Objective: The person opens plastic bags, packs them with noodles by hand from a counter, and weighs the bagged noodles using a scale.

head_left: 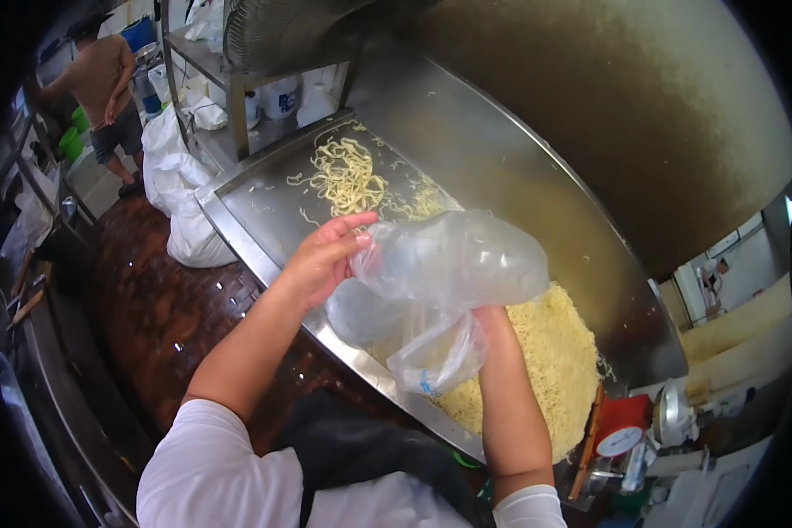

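Observation:
A clear plastic bag (453, 260), puffed out and rounded at its right end, hangs over the metal trough (264, 229). My left hand (330, 255) pinches the bag's left edge between its fingers. My right hand (495, 321) is at the bag's lower right side; its fingers are hidden within or behind the plastic. Beneath the right forearm lies a large heap of pale yellow noodles (550, 361). A smaller tangle of loose noodles (348, 176) rests on the flat metal surface beyond my left hand.
White sacks (189, 211) stand on the wet brown floor left of the trough. Past them is a person (101, 79). A metal shelf (238, 114) and fan (282, 40) are at the back. A red scale (623, 422) sits at the lower right.

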Available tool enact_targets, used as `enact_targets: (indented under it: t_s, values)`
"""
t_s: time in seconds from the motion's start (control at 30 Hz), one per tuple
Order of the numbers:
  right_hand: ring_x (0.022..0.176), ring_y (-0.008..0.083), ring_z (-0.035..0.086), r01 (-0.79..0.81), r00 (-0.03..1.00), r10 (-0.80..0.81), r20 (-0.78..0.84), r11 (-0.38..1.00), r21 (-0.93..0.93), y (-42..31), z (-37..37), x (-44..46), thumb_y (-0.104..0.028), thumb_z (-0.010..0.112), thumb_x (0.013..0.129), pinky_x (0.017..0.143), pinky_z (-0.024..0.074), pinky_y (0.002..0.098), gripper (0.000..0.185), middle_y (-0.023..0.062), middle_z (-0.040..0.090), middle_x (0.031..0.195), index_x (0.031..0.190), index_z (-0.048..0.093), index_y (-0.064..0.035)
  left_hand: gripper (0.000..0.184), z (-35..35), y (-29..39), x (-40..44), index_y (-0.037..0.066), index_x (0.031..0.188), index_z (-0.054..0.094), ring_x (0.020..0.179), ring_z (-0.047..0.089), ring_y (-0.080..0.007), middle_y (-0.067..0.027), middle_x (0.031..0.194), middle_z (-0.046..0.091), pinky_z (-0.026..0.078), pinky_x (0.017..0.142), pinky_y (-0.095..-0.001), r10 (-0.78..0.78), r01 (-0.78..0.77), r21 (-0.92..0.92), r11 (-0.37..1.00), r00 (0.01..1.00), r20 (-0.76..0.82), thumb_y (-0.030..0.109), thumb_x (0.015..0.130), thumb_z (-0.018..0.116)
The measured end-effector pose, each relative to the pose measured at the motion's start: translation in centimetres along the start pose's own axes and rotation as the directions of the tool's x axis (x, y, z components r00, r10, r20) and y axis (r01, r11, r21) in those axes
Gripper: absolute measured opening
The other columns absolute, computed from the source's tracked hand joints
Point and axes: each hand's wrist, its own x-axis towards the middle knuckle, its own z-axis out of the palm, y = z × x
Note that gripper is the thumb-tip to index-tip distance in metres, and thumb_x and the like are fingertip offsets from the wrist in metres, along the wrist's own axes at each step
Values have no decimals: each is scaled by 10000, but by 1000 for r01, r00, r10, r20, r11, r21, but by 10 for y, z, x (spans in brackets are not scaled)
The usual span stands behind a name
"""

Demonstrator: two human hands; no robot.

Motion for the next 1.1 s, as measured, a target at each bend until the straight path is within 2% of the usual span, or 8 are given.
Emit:
enact_targets:
  t_s: [0.23, 0.47, 0.57, 0.67, 0.73, 0.8, 0.97, 1.1]
  values:
    - [789, 187, 624, -130, 991, 78, -107, 741, -659, 45, -33, 26, -186, 595, 842, 711, 490, 326, 244, 101, 667, 887, 999, 665, -14, 323, -66, -72, 17, 61, 1186, 559, 536, 495, -93, -24, 752, 611, 377, 434, -235, -125, 214, 251, 944, 936, -328, 89, 865, 572]
    - [704, 181, 613, -178, 949, 316, -6, 520, -835, 112, -71, -2, -179, 590, 846, 629, 476, 305, 225, 96, 660, 810, 931, 670, 13, 253, -111, -125, -5, 79, 1088, 607, 584, 567, -130, -40, 770, 638, 430, 472, -254, -157, 316, 247, 916, 850, -503, 43, 849, 532]
    - [916, 225, 618, -213, 939, 342, -27, 521, -827, 89, -70, -15, -204, 639, 806, 801, 489, 336, 376, 149, 657, 1026, 1091, 617, 40, 320, -165, -152, 10, 63, 1106, 607, 816, 627, -203, -91, 931, 654, 507, 694, -318, 46, 226, 575, 787, 907, -419, 6, 815, 487]
    - [967, 233, 614, -142, 990, 86, -115, 494, -858, 53, -66, -31, -188, 654, 800, 839, 478, 327, 398, 138, 654, 1055, 1128, 595, 29, 415, -109, -85, -2, 26, 1177, 585, 1099, 557, -254, -144, 1167, 596, 423, 960, -352, 511, -132, 960, 248, 859, -14, 6, 782, 459]
    - [936, 240, 642, 315, 938, -275, 211, 426, -848, 45, -73, -24, -167, 664, 818, 818, 496, 330, 415, 130, 651, 1090, 1185, 559, -3, 455, -63, -49, 1, 23, 1255, 542, 1261, 441, -290, -172, 1332, 488, 318, 1071, -368, 549, -454, 754, 474, 822, 150, 54, 806, 476]
    - [966, 271, 639, 370, 916, -292, 276, 348, -861, 48, -62, -16, -181, 675, 800, 834, 488, 345, 422, 146, 653, 1088, 1174, 573, -14, 528, -11, -33, 6, 10, 1299, 503, 1325, 369, -282, -163, 1380, 451, 299, 1077, -379, 490, -522, 494, 696, 847, 204, 226, 827, 600]
    - [1038, 359, 607, 251, 968, -39, 248, 188, -950, 83, -42, -11, -225, 709, 732, 878, 462, 389, 428, 213, 644, 1071, 1087, 618, -3, 626, 43, -31, 20, 37, 1250, 533, 1122, 563, -260, -149, 1203, 593, 441, 930, -376, 261, -369, 906, 206, 913, 313, 329, 741, 749]
    - [994, 301, 627, 191, 977, 20, 214, 377, -906, 77, -58, -25, -153, 678, 787, 868, 471, 352, 451, 179, 654, 1076, 1191, 556, 5, 482, 18, -50, 25, 31, 1128, 584, 923, 627, -222, -122, 1017, 656, 493, 807, -345, 351, -305, 900, 312, 917, 189, 312, 771, 744]
